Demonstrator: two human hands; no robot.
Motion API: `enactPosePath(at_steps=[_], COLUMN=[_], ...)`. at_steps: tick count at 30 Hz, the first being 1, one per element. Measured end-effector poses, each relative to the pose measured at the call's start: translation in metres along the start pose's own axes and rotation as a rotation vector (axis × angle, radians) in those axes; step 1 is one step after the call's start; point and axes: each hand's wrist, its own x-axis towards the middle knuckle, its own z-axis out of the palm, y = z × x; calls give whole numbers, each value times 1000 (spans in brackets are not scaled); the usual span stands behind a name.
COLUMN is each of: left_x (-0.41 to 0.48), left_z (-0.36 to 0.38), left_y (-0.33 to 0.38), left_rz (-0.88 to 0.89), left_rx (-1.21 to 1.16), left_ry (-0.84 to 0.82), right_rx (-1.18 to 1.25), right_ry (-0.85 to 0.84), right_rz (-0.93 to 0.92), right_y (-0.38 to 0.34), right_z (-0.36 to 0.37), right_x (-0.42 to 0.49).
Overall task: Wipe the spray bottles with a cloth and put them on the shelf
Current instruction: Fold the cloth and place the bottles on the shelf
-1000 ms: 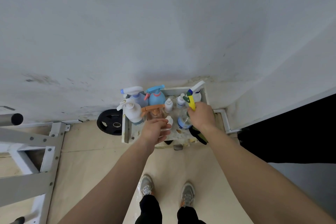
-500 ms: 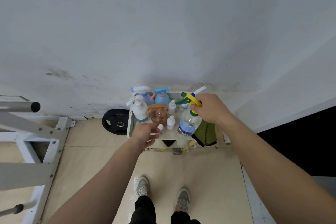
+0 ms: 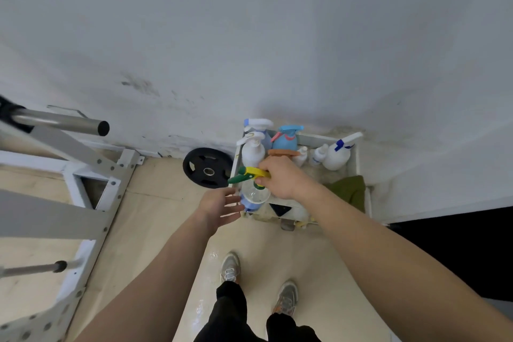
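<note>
The right hand [image 3: 280, 178], grip pinching the trigger head, had swung the spray bottle [image 3: 254, 197] left over the shelf's [image 3: 312, 138] front edge toward the left hand [image 3: 219, 206], grip spread, so wiping was probably next.

Left hand [image 3: 219, 206] open; right hand [image 3: 280, 179] curled, gripping.

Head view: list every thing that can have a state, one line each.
Clear spray bottle: held by its trigger head, partly filled with blue liquid.
Right hand: grips that trigger head.
Left hand: open, fingers at the bottle's base.
Green cloth: crumpled, lying at the shelf's right side, unheld.
White spray bottle: upright on the shelf.
Blue spray bottle: upright.
</note>
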Motion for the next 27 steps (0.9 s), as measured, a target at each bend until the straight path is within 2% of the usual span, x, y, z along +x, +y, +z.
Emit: enactPosePath(at_steps=[7, 19, 27], left_x=[25, 50, 51], left_z=[0, 5, 9], left_y=[3, 5, 7], left_rz=[22, -17, -21], left_rx=[-80, -213, -271], left_ry=[-87, -49, -13], right_rx=[-11, 71, 168], right_ry=[87, 114, 224], right_rz=[48, 61, 80], right_y=[-5, 7, 9], right_z=[30, 37, 46], right_x=[36, 57, 52])
